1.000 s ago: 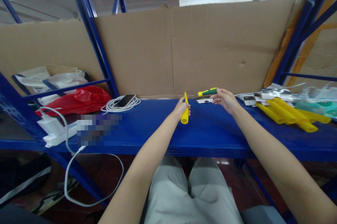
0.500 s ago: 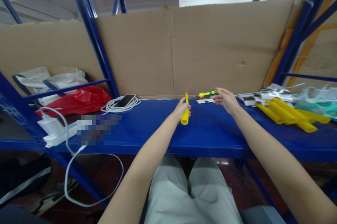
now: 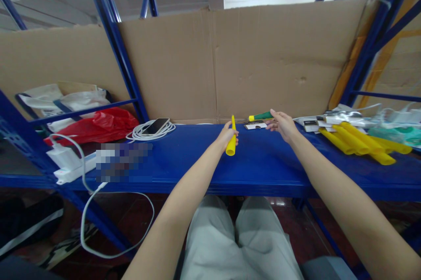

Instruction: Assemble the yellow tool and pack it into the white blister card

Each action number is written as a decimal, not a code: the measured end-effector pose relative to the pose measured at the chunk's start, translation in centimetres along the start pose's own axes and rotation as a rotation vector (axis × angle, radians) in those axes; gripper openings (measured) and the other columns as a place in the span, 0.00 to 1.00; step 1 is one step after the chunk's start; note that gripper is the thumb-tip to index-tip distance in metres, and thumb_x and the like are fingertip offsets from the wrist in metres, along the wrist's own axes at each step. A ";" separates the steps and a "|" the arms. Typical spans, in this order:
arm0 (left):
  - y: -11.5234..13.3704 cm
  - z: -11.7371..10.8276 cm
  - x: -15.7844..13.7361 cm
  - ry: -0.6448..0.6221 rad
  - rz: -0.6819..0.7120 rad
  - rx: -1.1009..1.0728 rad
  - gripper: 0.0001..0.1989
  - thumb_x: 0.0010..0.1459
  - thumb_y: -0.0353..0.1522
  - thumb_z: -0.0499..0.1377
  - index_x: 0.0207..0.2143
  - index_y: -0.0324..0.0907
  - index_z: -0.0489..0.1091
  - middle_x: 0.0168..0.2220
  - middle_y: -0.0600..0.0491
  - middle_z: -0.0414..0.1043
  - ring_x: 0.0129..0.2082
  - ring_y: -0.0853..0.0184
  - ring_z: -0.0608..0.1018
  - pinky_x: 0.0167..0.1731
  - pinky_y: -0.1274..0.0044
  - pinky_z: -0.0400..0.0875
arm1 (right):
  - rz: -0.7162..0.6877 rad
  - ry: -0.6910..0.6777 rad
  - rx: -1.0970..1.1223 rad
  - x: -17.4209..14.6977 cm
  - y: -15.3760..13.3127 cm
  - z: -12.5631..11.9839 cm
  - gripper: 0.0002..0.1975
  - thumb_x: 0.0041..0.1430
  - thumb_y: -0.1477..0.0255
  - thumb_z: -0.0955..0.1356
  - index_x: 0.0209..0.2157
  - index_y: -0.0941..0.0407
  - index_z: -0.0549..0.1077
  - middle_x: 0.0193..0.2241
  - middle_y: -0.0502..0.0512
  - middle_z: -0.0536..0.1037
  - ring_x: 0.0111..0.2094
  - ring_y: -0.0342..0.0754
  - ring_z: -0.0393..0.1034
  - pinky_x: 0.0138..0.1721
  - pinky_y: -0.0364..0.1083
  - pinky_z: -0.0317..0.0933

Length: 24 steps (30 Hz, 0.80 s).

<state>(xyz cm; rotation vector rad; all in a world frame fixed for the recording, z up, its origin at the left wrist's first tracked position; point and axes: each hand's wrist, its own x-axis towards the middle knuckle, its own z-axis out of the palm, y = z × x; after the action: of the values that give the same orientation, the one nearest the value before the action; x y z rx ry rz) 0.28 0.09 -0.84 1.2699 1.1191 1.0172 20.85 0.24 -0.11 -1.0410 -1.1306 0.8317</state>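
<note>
The left hand (image 3: pixel 225 136) grips a yellow tube (image 3: pixel 232 140) upright, ready for work, while the open right hand (image 3: pixel 283 125) touches the screwdriver (image 3: pixel 260 116) just beside it.

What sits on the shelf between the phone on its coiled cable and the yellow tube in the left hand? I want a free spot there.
Head view: only bare blue shelf lies between the phone and the yellow tube.

A blue metal shelf (image 3: pixel 263 166) is used as the work surface. Laid on it are a coiled white cable (image 3: pixel 149 132) with a phone (image 3: pixel 157 125) on top, a red plastic bag (image 3: pixel 98 125), a white charger (image 3: pixel 66 159), a small card (image 3: pixel 255 125), and a bunch of yellow tubes (image 3: pixel 358 142) piled off at the right.
</note>
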 end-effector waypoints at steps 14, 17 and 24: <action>0.0 -0.1 0.1 0.007 0.001 -0.004 0.37 0.52 0.20 0.50 0.63 0.49 0.46 0.24 0.59 0.60 0.15 0.76 0.64 0.16 0.83 0.61 | -0.006 -0.083 0.086 -0.2 -0.5 0.0 0.06 0.59 0.68 0.67 0.33 0.57 0.69 0.25 0.53 0.79 0.18 0.41 0.71 0.17 0.38 0.59; 0.0 -0.1 0.1 0.009 -0.007 -0.008 0.37 0.53 0.20 0.50 0.63 0.50 0.45 0.24 0.59 0.60 0.15 0.76 0.65 0.17 0.83 0.61 | -0.007 -0.089 0.079 -0.2 -0.3 -0.1 0.07 0.59 0.68 0.67 0.33 0.57 0.69 0.23 0.52 0.78 0.18 0.41 0.70 0.18 0.37 0.59; 0.1 0.0 0.0 -0.006 -0.011 -0.025 0.37 0.53 0.20 0.50 0.63 0.50 0.45 0.23 0.59 0.60 0.15 0.76 0.64 0.17 0.83 0.61 | 0.009 -0.022 0.028 -0.2 -0.2 -0.1 0.12 0.57 0.63 0.68 0.29 0.56 0.66 0.20 0.50 0.75 0.16 0.40 0.69 0.17 0.37 0.58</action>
<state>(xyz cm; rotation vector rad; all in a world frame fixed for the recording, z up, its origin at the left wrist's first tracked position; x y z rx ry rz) 0.26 0.10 -0.70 1.2449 1.1046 1.0156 20.87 0.01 0.01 -1.0166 -1.1304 0.8658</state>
